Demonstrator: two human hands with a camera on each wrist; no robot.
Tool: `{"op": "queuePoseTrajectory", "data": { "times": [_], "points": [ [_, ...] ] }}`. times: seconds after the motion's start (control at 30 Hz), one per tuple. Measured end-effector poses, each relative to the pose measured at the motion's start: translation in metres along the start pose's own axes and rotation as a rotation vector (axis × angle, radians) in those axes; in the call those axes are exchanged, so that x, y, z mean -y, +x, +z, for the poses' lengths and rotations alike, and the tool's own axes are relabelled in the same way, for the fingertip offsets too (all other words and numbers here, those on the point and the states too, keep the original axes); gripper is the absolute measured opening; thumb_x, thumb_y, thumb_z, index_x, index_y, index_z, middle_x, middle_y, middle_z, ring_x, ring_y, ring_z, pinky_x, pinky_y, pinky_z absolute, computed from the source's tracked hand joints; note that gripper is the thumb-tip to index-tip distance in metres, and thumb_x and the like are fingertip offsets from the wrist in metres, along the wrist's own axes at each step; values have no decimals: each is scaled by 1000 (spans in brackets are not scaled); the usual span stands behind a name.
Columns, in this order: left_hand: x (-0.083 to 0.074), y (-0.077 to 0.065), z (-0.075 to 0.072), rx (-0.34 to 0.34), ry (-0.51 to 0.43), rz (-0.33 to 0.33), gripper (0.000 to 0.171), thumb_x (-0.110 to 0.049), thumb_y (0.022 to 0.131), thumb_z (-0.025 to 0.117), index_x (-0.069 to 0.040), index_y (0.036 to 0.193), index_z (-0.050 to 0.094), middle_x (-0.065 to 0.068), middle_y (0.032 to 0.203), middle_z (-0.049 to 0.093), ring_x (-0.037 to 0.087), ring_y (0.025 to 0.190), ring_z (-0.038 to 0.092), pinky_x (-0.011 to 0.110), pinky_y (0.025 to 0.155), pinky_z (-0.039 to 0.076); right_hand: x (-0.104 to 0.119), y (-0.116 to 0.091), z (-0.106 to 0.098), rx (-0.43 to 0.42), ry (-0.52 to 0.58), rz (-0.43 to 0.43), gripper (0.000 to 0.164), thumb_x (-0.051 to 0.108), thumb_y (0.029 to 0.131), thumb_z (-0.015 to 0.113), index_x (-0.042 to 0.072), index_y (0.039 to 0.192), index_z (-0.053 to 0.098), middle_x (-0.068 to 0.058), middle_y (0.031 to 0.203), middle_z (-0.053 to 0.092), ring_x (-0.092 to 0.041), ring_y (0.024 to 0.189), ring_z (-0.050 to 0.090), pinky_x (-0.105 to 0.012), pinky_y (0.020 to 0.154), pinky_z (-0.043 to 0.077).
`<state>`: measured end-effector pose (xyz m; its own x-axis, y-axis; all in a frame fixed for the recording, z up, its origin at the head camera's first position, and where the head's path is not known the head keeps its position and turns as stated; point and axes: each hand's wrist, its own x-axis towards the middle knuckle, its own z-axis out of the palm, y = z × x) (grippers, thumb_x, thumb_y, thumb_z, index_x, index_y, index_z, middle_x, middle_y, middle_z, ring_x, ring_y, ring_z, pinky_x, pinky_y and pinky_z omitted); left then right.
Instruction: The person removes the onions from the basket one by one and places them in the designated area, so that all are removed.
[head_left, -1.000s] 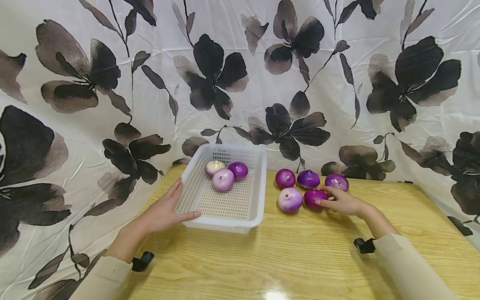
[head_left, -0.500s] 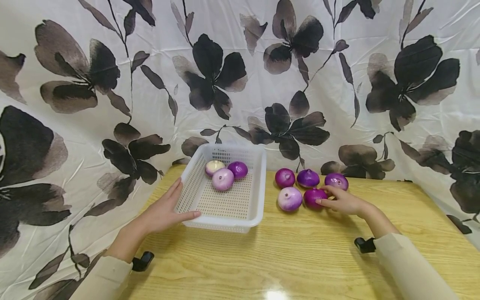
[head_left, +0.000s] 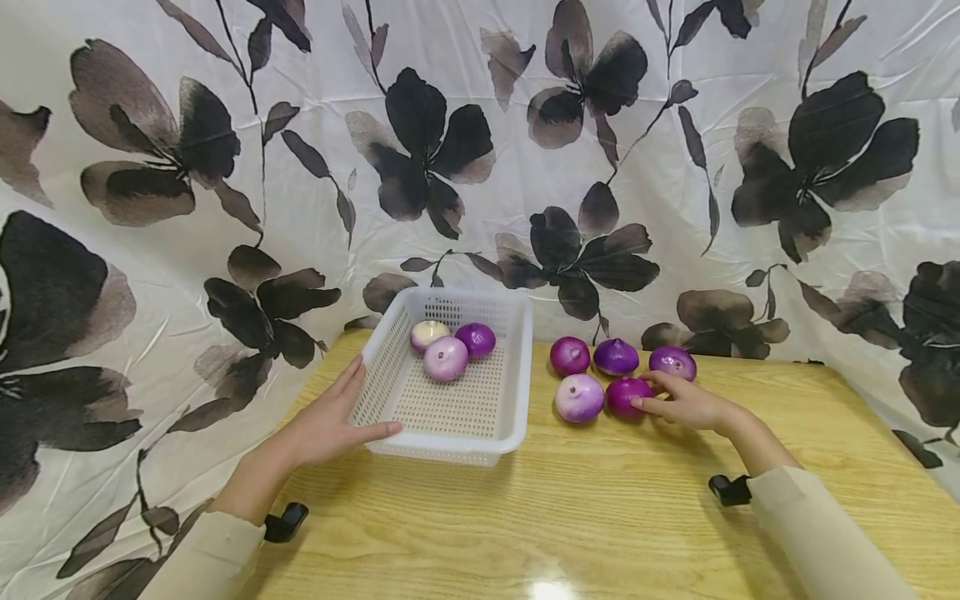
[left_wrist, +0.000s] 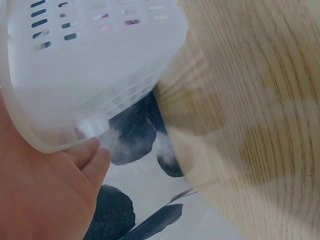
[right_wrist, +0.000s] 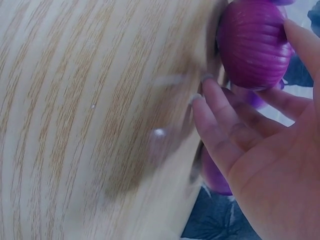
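My left hand [head_left: 326, 429] rests against the near left corner of a white plastic basket [head_left: 517, 400]. Its straight fingers lie along the outside wall, and the thumb reaches over the front rim. In the left wrist view, two fingertips sit beneath the rim. Inside the basket are a pale-topped onion [head_left: 430, 334], a light purple onion [head_left: 446, 360] and a dark purple onion [head_left: 477, 340]. On the right, my right hand [head_left: 686, 404] pinches a magenta onion [right_wrist: 255, 45] between thumb and finger. This onion stands on the table, and the other fingers extend beside it.
Around the pinched onion stand a pale onion [head_left: 580, 397], a reddish-purple onion [head_left: 570, 356], a dark onion [head_left: 617, 357] and a purple onion [head_left: 673, 363]. They sit on a wooden table [head_left: 600, 517], with a flowered cloth [head_left: 450, 242] hanging behind.
The magenta onion shifts very slightly under my right hand, which stays almost in place. My left hand and the basket keep still.
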<state>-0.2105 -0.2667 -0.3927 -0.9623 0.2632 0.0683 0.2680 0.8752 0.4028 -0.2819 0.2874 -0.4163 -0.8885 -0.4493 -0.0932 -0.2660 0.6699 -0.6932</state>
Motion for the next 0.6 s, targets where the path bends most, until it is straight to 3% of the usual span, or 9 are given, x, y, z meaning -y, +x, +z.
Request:
{"op": "queuePoseTrajectory", "data": {
  "times": [0.6],
  "points": [
    [1,1,2,-2,-8,4,124,-74,86,64,6,161,6,23,170,-1,50,152,15,67,118,22,0,-2,1,1,11,9,64,29,104,62,-13,146,39,-30,127,57,-30,104,66,-45,86,59]
  ]
}}
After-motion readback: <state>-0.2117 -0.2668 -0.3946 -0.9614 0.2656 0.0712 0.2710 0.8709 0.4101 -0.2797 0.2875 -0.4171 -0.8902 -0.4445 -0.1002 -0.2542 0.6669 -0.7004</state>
